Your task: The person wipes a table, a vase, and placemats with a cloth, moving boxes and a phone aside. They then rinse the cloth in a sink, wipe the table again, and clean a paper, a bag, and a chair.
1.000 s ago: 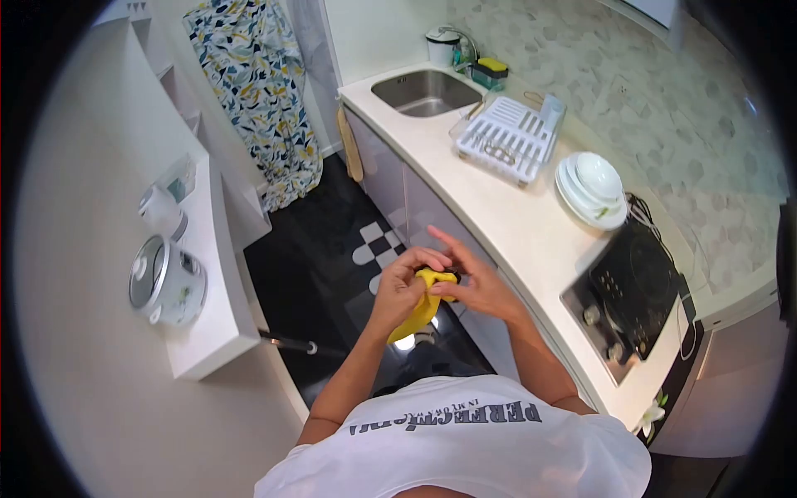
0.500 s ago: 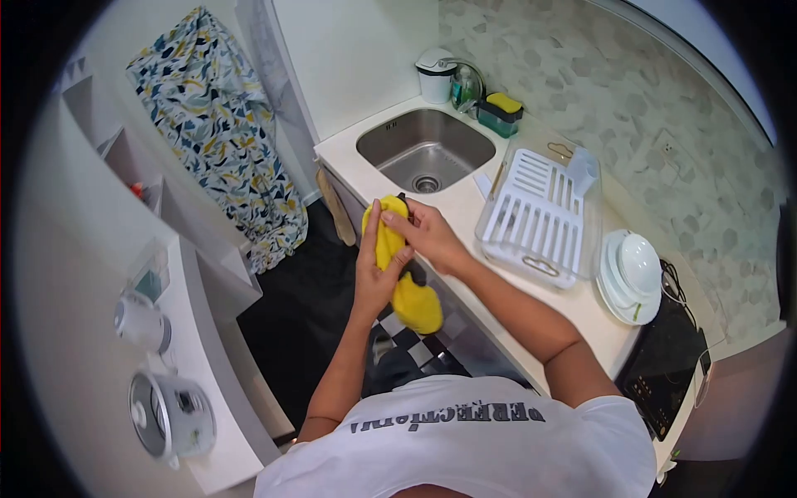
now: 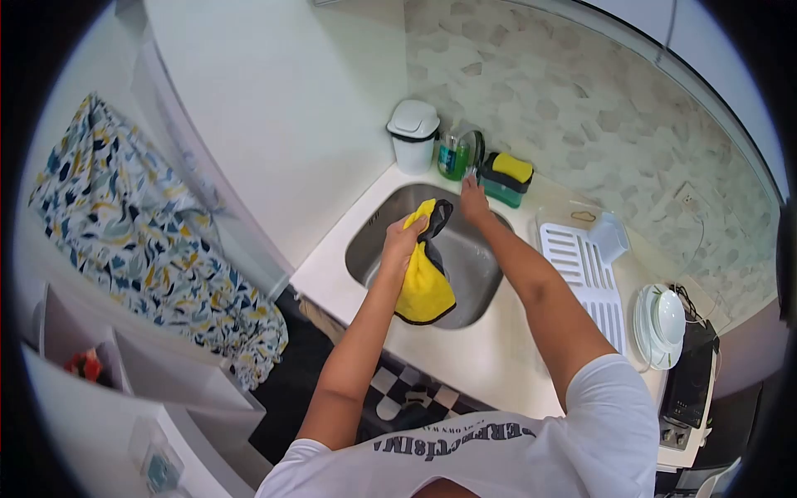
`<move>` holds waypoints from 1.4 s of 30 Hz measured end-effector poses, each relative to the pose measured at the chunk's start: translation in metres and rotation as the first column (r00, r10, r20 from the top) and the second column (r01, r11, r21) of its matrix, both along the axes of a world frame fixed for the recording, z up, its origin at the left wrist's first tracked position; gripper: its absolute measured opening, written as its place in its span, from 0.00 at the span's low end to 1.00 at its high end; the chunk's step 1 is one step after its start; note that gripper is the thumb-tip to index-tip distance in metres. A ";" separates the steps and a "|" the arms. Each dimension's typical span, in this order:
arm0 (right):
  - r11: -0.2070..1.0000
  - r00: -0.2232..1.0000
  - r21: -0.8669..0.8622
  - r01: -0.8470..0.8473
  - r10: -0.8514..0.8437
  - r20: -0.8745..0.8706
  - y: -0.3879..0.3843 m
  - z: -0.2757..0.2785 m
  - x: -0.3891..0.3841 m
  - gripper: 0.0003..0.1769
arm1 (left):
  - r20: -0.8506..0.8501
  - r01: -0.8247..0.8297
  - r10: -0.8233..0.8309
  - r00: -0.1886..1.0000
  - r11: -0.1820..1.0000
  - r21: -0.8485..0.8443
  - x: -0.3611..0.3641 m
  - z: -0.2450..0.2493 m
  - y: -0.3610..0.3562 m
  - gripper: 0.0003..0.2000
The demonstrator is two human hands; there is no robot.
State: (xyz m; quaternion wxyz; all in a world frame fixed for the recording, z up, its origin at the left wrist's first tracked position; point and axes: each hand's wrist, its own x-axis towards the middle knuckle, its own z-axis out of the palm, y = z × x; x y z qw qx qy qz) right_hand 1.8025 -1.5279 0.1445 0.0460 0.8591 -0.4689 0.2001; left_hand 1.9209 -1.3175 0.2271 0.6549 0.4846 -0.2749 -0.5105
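A yellow cloth with dark edging (image 3: 425, 286) hangs from my left hand (image 3: 402, 241), whose fingers are closed round its upper part. The cloth hangs over the front of the steel sink (image 3: 477, 274). Beyond the sink, my right hand (image 3: 474, 199) reaches to the faucet (image 3: 479, 149), its fingers closed at the faucet's base. The grip's details are small, but the fingers touch the metal there.
Behind the sink stand a white lidded bin (image 3: 413, 137), a green soap bottle (image 3: 452, 158) and a sponge holder (image 3: 503, 191) with a yellow sponge. To the right are a white dish rack (image 3: 581, 266), stacked plates and bowls (image 3: 656, 328) and a black cooktop (image 3: 691, 378).
My right hand has let go of the cloth and moved up to the faucet. My left hand has carried the cloth over the sink. The view has shifted toward the sink.
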 end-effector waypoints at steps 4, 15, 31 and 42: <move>0.986 0.973 -0.008 0.169 -0.169 -0.156 -0.049 -0.021 0.017 0.32 | 0.170 0.195 -0.182 0.969 0.979 -0.065 0.028 0.004 -0.085 0.14; 0.998 0.999 0.056 0.029 -0.030 0.014 -0.045 0.002 0.000 0.26 | 0.356 0.237 -0.230 0.906 0.971 0.025 0.032 -0.012 -0.185 0.15; 0.951 0.971 0.309 0.000 -0.074 0.228 -0.060 0.009 -0.008 0.28 | 0.545 0.341 -0.288 0.787 0.940 0.005 0.035 -0.014 -0.209 0.11; 0.991 0.981 -0.053 -0.121 0.112 -0.159 -0.063 -0.030 -0.012 0.37 | 0.894 0.242 -0.143 0.426 0.969 0.040 0.047 -0.022 -0.158 0.15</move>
